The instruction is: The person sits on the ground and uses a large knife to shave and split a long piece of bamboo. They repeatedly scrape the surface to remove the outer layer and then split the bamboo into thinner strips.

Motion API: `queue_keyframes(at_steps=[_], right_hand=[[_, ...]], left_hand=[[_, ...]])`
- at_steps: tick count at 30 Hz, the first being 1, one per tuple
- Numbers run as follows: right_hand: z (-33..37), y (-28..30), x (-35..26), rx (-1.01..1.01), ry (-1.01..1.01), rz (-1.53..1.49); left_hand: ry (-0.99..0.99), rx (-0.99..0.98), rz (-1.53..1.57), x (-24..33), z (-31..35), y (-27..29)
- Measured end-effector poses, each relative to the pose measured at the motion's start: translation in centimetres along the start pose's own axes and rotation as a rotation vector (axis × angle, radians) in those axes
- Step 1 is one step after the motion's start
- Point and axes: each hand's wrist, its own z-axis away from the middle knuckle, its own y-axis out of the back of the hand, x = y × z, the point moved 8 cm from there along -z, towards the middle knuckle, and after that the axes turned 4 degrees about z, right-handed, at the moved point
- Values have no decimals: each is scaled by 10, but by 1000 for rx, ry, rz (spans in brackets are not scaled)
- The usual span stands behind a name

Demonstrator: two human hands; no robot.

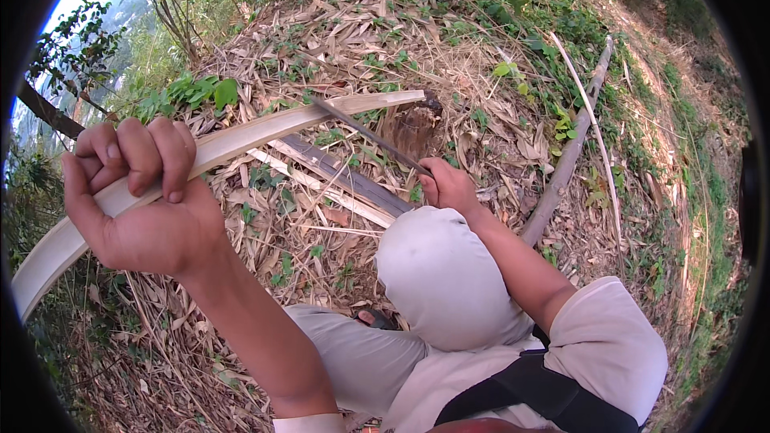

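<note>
My left hand (152,208) is wrapped round a long, pale, slightly curved strip of split wood or bamboo (273,126), held up at the left. The strip runs from the left rim to its cut end above a dark tree stump (411,135); whether it touches the stump I cannot tell. In my right hand (451,186), beyond my raised knee, is a knife with a long, narrow, dark blade (365,131). The blade slants up to the left, its tip at the strip's edge. My fingers hide the knife's handle.
A dark grey pole (345,174) and pale split strips (329,191) lie on the leaf-covered ground before my knee. To the right rest a long grey-brown pole (571,144) and a thin pale strip (592,112). Green plants (192,93) and a dark branch (50,108) stand at the left.
</note>
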Motion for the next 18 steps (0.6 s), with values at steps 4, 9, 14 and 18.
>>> queue_keyframes(at_steps=[4,9,14,18], right_hand=[[7,-22,46,-41,-395,32],[8,-14,59,-18,-361,-13],[11,-1,41,90,29,58],[13,-28,82,-142,-370,188]], left_hand=[[5,25,1,1,-1,7],[35,72,30,-1,-5,19],[-25,78,9,-3,-7,19],[-89,130,-12,-8,-1,26]])
